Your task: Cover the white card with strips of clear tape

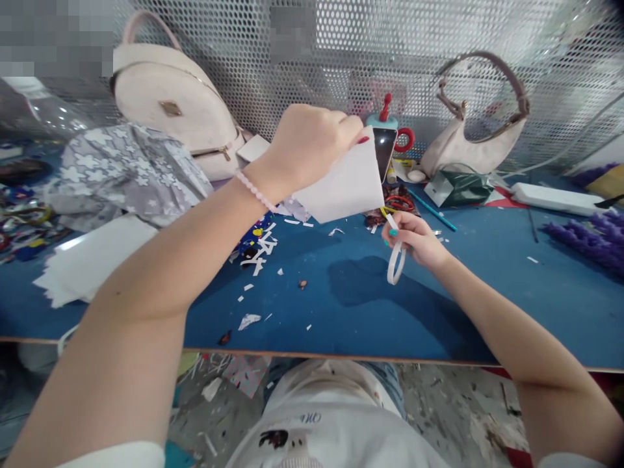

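Observation:
My left hand (316, 140), raised above the table, is closed on the top edge of a sheet of white paper (347, 185) that hangs down to the right. Lower and to the right, my right hand (414, 239) pinches a narrow white strip (396, 266) between thumb and fingers. The strip bends into a loop below the fingers; its material is unclear. Something thin and yellow (387, 211) shows just above the fingertips. A phone (387, 153) leans upright behind the paper, partly hidden by it.
On the blue tabletop (312, 325) lie paper scraps (263, 250), a stack of white sheets (97, 257) and a star-patterned cloth (131, 169). A pale backpack (170, 97) and a handbag (472, 140) stand against the perforated metal panel (341, 45). A teal pencil (433, 211) and purple fuzzy stems (592, 237) lie right.

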Available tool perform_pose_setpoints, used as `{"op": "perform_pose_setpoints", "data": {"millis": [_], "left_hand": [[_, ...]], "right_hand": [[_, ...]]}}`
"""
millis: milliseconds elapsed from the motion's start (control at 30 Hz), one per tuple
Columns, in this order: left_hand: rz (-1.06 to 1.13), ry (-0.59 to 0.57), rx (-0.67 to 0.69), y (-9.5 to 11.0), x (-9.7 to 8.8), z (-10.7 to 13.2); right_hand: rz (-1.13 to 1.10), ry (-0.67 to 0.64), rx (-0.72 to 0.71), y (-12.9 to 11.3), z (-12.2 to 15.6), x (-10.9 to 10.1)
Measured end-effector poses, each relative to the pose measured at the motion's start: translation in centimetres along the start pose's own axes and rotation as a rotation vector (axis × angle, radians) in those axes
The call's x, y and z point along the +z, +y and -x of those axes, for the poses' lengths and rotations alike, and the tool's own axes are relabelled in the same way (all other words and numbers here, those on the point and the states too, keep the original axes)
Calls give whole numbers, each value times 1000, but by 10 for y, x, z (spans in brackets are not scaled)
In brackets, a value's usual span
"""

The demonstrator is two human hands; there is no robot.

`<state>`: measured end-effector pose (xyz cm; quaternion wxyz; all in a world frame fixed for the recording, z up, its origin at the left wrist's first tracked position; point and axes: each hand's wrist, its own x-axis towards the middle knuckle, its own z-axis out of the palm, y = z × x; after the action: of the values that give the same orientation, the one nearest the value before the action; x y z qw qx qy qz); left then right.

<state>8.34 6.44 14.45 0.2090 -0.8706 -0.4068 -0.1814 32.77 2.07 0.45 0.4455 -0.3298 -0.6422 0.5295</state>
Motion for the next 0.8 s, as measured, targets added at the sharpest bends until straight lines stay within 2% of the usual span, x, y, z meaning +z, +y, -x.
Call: {"op": "perform_pose_setpoints", "data": {"millis": [200,333,500,600,700,800], "left_hand": [[183,28,-137,-8,3,-2],[306,-73,-65,-2,34,-2],[519,-291,95,31,95,11],[620,-368,165,51,122,18],[703,-379,191,59,134,20],[774,-343,182,57,131,26]], "right_hand": [[-100,84,-20,-8,-1,-6],[-124,47,29,-21,1,-16],[-106,-71,117,-26,3,-22],[-90,-171,165,-22,4,-22],[-53,-292,220,-16,4,-20],[13,-400,276,-12,4,-18]]}}
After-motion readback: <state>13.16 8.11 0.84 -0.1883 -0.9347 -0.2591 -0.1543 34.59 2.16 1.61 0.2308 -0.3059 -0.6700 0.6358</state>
